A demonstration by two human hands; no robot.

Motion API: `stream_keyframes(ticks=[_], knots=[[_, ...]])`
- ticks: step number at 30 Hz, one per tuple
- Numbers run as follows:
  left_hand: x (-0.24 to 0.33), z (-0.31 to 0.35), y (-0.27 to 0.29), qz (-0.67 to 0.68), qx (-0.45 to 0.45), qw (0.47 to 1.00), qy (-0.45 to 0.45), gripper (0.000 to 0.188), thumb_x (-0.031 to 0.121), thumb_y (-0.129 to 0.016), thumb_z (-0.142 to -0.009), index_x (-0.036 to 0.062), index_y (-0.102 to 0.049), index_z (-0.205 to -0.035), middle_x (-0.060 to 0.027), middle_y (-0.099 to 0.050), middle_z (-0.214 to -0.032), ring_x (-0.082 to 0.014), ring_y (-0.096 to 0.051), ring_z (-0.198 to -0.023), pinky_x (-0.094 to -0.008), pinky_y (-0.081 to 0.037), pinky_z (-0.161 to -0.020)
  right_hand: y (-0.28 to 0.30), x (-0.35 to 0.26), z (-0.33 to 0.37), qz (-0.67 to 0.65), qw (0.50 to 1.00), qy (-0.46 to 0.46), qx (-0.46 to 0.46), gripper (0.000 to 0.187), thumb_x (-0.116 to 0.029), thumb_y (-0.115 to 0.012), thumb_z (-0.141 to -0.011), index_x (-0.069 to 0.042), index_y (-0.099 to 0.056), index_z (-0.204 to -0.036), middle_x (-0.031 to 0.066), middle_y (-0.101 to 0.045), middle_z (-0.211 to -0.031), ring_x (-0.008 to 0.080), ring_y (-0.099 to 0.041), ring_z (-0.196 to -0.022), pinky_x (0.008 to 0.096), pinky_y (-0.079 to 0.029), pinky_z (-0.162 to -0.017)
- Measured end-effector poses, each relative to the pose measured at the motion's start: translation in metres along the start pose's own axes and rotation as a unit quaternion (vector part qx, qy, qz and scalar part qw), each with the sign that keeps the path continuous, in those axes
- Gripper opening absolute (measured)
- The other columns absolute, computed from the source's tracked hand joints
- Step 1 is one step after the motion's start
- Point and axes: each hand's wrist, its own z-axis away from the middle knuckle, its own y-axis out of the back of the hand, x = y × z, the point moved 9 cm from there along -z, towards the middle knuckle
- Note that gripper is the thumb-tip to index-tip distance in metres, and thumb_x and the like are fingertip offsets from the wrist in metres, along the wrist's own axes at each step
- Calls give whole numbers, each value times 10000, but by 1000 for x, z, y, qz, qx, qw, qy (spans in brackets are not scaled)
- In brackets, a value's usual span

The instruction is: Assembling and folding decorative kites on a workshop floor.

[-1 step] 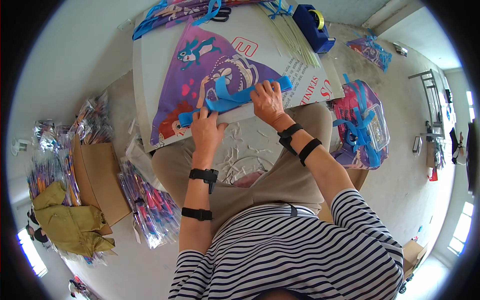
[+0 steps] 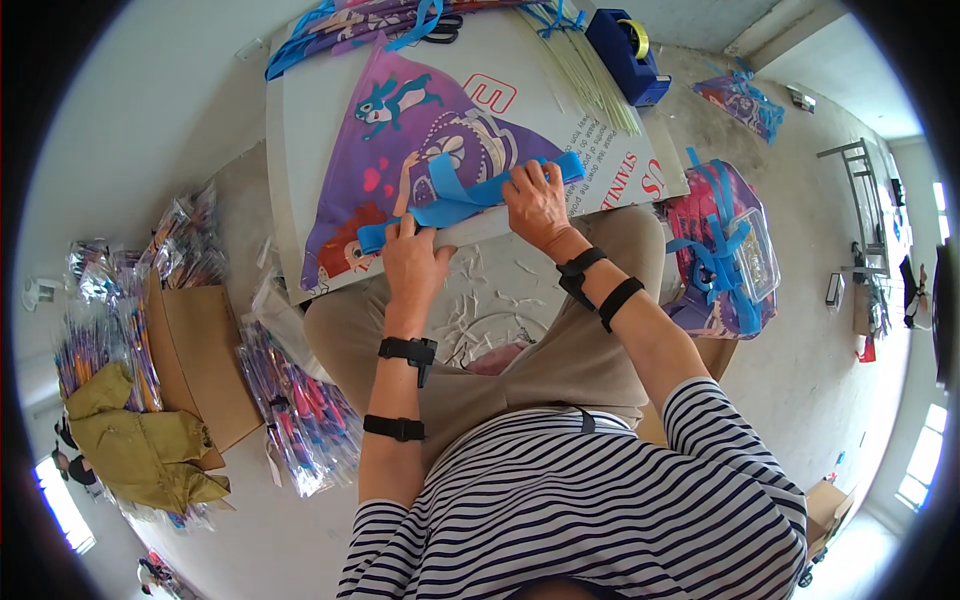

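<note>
A purple triangular kite-like cloth (image 2: 400, 150), printed with cartoon figures, lies spread on the board on my lap. Along its near edge runs a wide blue ribbon (image 2: 455, 207), with one loose piece sticking up toward the middle of the print. My left hand (image 2: 412, 262) presses bent fingertips onto the ribbon near its left end, the thumb held out to the side. Farther right, my right hand (image 2: 540, 207) has its fingers curled over the ribbon, whose end pokes out beyond them. What lies under both palms is hidden.
On the white printed board (image 2: 640, 190) rest black scissors (image 2: 443, 30), pale thin rods (image 2: 585, 70) and a blue tape dispenser (image 2: 628, 60). A bundle of pink and purple cloth with blue ribbons (image 2: 715, 250) stands at right. Left are a cardboard box (image 2: 205, 350) and plastic-wrapped packs (image 2: 295, 400).
The blue ribbon between my hands has shifted very slightly and lies a little flatter. Both hands stay in practically the same place.
</note>
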Motion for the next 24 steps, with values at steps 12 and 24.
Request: stream_keyframes(ticks=[12, 24], knots=[[-2, 1, -2, 6, -1, 1000, 4, 558, 220, -909, -639, 66, -737, -1146, -99, -593, -1101, -357, -560, -985, -473, -517, -765, 9, -3, -9, 11, 999, -7, 31, 78, -107, -662, -688, -96, -638, -761, 58, -585, -857, 279, -545, -969, 524, -386, -937], [-1, 1, -1, 2, -11, 1000, 16, 608, 237, -889, -685, 62, -720, -1242, -101, -583, -1061, -346, -546, -978, -459, -503, -802, 7, -9, 1, -28, 999, 30, 19, 100, -68, -682, -703, -102, -610, -763, 46, -542, -825, 254, -544, -914, 489, -398, -927]])
